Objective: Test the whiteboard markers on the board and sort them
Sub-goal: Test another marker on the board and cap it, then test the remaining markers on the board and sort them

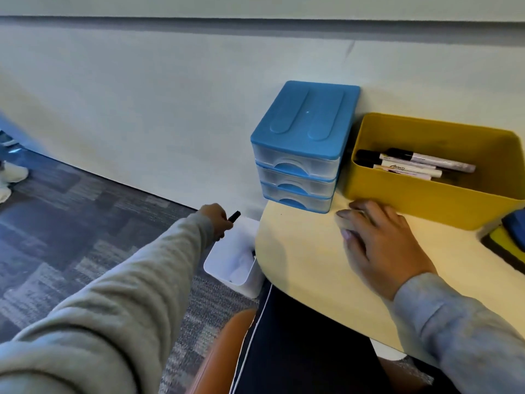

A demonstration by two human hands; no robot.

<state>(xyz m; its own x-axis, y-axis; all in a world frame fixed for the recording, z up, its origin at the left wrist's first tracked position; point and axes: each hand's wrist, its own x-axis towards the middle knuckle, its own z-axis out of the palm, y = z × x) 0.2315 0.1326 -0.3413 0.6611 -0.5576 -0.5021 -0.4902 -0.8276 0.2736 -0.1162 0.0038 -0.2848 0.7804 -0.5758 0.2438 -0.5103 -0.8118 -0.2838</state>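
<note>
My left hand (216,221) grips a black marker (234,216) and holds it out over the far rim of a white bin (227,268) that stands on the floor beside the table. My right hand (377,240) rests flat on the pale table (298,265), fingers spread, just in front of a yellow bin (426,200). Several white markers with black caps (409,163) lie inside the yellow bin. The whiteboard wall (170,109) fills the background.
A blue drawer unit (301,146) with three clear drawers stands on the table against the wall, left of the yellow bin. A blue and yellow eraser (508,237) lies at the right edge. An orange chair seat (227,351) and patterned carpet (71,223) are below.
</note>
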